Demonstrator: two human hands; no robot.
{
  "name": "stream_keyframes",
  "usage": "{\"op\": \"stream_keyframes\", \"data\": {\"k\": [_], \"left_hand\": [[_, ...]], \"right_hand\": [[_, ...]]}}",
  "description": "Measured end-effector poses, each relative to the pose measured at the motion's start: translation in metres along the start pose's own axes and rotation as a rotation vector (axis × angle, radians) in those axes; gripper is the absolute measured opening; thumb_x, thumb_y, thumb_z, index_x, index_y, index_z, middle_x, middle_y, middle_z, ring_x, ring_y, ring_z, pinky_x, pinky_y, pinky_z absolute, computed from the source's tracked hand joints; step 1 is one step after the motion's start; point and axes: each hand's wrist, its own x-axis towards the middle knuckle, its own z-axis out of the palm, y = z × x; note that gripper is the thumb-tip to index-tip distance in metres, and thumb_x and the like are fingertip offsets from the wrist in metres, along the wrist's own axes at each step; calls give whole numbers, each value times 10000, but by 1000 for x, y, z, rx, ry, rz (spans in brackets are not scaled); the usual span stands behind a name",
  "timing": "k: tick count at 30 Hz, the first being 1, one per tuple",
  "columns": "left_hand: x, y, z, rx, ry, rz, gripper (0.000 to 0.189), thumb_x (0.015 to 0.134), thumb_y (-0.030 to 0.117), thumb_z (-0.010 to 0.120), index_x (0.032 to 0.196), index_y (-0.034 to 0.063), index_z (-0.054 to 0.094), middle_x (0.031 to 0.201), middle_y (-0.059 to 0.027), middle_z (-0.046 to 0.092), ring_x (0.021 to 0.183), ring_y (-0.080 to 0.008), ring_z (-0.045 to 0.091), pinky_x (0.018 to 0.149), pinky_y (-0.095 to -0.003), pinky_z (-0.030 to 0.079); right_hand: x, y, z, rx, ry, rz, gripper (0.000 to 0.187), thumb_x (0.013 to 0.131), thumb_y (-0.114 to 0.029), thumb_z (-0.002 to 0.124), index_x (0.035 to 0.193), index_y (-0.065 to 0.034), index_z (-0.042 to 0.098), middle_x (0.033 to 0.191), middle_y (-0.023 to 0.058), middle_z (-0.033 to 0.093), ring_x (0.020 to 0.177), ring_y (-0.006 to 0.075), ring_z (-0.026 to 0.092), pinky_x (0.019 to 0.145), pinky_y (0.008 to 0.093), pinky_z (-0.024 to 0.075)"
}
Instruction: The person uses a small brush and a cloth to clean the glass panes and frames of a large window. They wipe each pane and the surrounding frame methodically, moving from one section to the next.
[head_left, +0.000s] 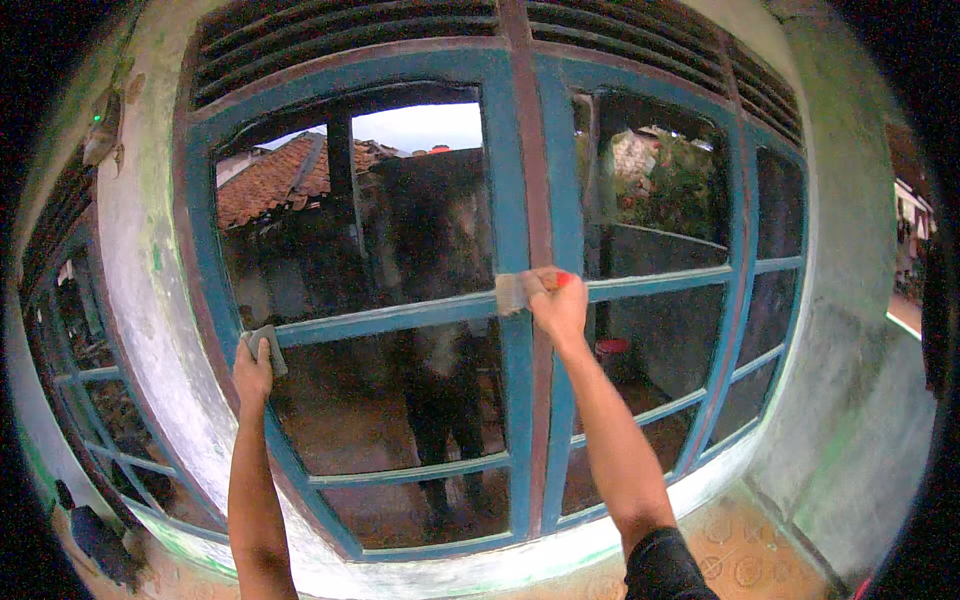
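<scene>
A blue wooden window frame (517, 187) with glass panes fills the view before me. In my right hand (561, 304) is a flat paintbrush (511, 294), its pale bristles against the frame where the middle crossbar (390, 319) meets the upright. A bit of its orange-red handle shows by my fingers; hand and brush are slightly blurred. My left hand (255, 369) grips a grey folded cloth or pad (276, 351); which of these, I cannot tell. That pad rests against the left upright, at the crossbar's left end.
Dark louvred slats (345, 37) run above the panes, and a brown post (538, 225) divides the window. Left stands a whitewashed, stained wall corner (142, 247) with another window (105, 390) past it. A green-grey wall (847, 360) closes the right side, above patterned floor tiles (739, 547).
</scene>
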Motion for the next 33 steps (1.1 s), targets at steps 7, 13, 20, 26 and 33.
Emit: {"op": "stream_keyframes", "data": {"k": [7, 13, 20, 26, 33], "left_hand": [[2, 1, -9, -1, -97, 15, 611, 1030, 441, 555, 1424, -26, 538, 1425, -258, 577, 1334, -409, 546, 1111, -453, 427], [5, -4, -9, 19, -134, 34, 608, 1028, 450, 551, 1439, 2, 533, 1455, -249, 556, 1338, -405, 541, 1114, -448, 427], [1, 13, -13, 15, -149, 48, 595, 1017, 434, 572, 1413, -10, 559, 1405, -262, 592, 1308, -417, 562, 1099, -453, 442], [4, 0, -5, 52, 0, 248, 551, 1008, 404, 598, 1319, -51, 604, 1309, -280, 631, 1240, -446, 584, 1062, -490, 453], [1, -8, -13, 67, 18, 310, 499, 998, 363, 615, 1275, -51, 610, 1244, -259, 635, 1210, -445, 573, 1029, -510, 456]], "right_hand": [[-27, -40, 3, 68, -145, -93, 159, 885, -191, 739, 891, -42, 793, 820, 180, 754, 792, 321, 753, 738, 365, 578], [5, -47, -15, -677, -343, -446, 113, 874, -227, 739, 898, -133, 796, 902, 173, 752, 784, 401, 715, 749, 490, 592], [10, -84, 60, -188, -735, -564, 183, 879, -270, 769, 999, -137, 810, 955, 147, 767, 892, 367, 731, 841, 430, 584], [74, -74, 6, -757, -753, -559, 208, 848, -360, 799, 920, -165, 816, 923, 117, 774, 864, 360, 733, 821, 483, 594], [62, -107, 17, -446, -837, -395, 226, 850, -363, 782, 970, -175, 815, 917, 121, 777, 826, 325, 748, 811, 433, 592]]}}
